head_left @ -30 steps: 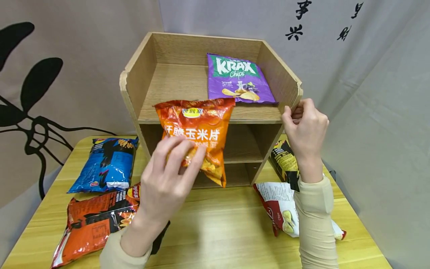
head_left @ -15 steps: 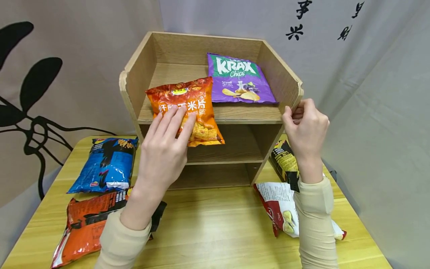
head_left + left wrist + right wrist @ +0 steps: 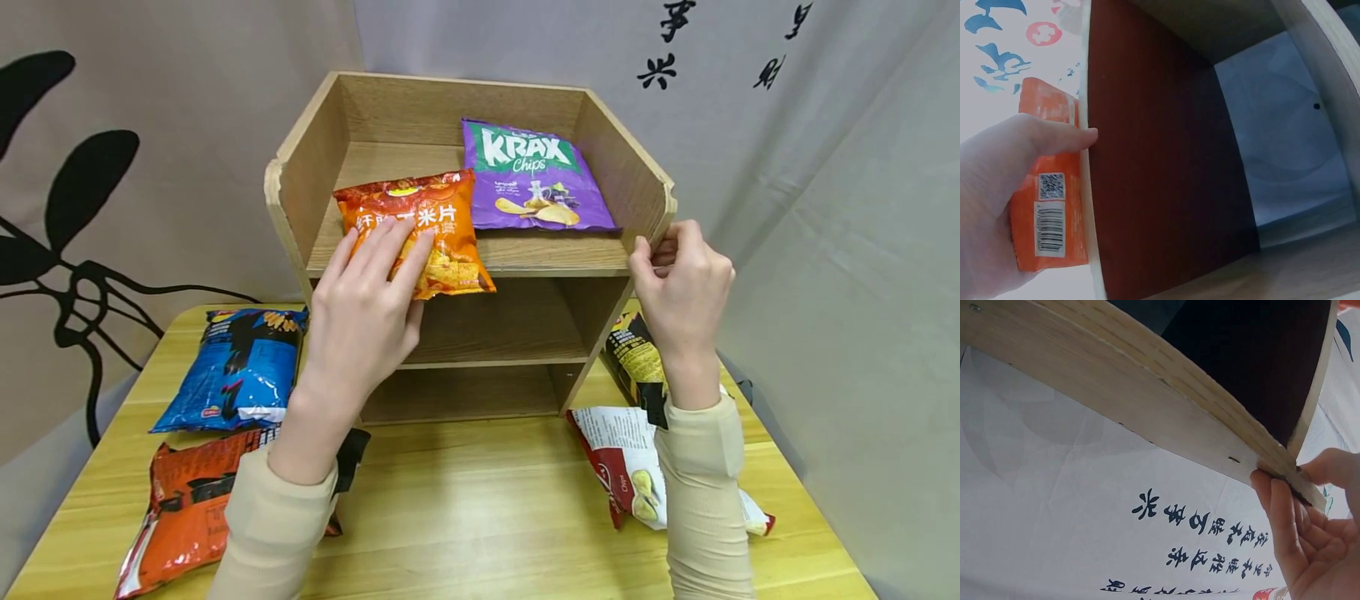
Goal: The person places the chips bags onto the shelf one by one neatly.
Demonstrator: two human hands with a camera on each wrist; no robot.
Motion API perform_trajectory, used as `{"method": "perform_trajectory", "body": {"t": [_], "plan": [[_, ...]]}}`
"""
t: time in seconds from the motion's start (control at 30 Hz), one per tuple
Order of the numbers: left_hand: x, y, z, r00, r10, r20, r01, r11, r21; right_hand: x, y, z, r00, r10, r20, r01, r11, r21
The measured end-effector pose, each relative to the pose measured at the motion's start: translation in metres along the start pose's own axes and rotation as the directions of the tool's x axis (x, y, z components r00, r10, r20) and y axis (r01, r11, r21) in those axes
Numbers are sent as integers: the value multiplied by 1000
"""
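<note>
My left hand holds an orange bag of corn chips at the left front of the top tier of a small wooden shelf. Its fingers lie over the bag's front. In the left wrist view, the thumb crosses the bag's underside, its tip touching the shelf's edge. To the bag's right a purple bag of KRAX chips lies flat on the same tier. My right hand pinches the front corner of the shelf's right side panel, thumb and fingers on opposite faces.
On the table's left lie a blue snack bag and an orange-and-black snack bag, partly behind my left forearm. A yellow-and-black bag and a white-and-red chip bag lie at right, partly hidden by my right arm.
My left hand has carried the orange bag up and left from in front of the shelf onto the top tier's front, then slightly farther back. My right hand has kept its grip.
</note>
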State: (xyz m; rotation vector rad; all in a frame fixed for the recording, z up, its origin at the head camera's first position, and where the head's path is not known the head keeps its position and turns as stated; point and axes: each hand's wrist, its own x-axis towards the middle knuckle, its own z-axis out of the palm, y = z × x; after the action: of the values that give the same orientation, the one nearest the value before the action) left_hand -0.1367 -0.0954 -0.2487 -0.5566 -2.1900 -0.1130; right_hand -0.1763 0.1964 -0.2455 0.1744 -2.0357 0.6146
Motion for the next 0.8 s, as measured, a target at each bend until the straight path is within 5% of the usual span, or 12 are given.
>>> {"method": "perform_trajectory", "body": {"t": [0.17, 0.27, 0.43, 0.8], "plan": [[2, -2, 4, 1000, -19, 5, 18, 1000, 9, -1, -1, 0, 1000, 4, 1, -4, 1000, 5], [-4, 3, 6, 992, 2, -123, 1, 1000, 20, -1, -2, 1, 1000, 12, 2, -12, 1000, 16], [-12, 14, 9, 946, 18, -323, -1, 999, 53, 0, -2, 0, 1000, -6, -8, 6, 1000, 21], [-5, 6, 12, 973, -10, -232, 17, 1000, 26, 0, -1, -1, 1000, -13, 4, 13, 1000, -3]]}}
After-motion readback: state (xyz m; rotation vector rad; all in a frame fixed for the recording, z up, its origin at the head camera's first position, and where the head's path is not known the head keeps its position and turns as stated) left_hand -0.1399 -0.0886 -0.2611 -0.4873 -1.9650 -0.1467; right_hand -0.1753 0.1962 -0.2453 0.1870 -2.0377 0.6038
